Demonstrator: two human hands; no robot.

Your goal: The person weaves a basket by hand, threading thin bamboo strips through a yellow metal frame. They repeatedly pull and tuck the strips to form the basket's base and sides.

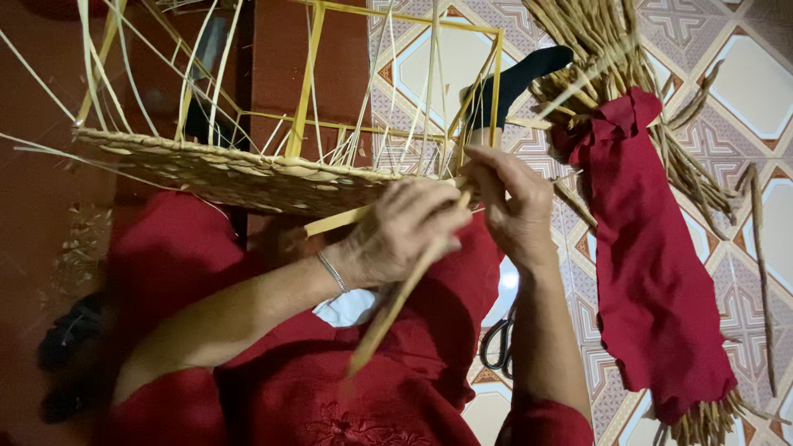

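Weaving at the rim now: the left hand (396, 235) is curled shut around a flat pale reed strip (395, 301), whose free end slants down across the red-clothed lap (347, 388), while the right hand (512, 206) pinches the strip's upper end, fingers (483, 169) together right at the edge of the half-woven basket (248, 177). The basket lies on its side across the lap, its woven band running from left to centre, with thin upright stakes (307, 78) fanning away toward the top of the view. To do this well, I would judge, the strip wants steady tension from the left hand while the right guides the tip between stakes, close to the woven edge, so the row packs tight with no gap. Keeping the strip flat and untwisted matters; a kink would likely crack it. Spare reeds sit in a bundle (595, 41) wrapped in red cloth (652, 289) on the tiled floor (743, 74), just to the right, within reach. Black-handled scissors (498, 343) lie on the floor beside the right forearm. A dark sock-like cloth (516, 78) sits beyond the basket's corner. Whether the tip is already tucked behind a stake, the fingers hide.
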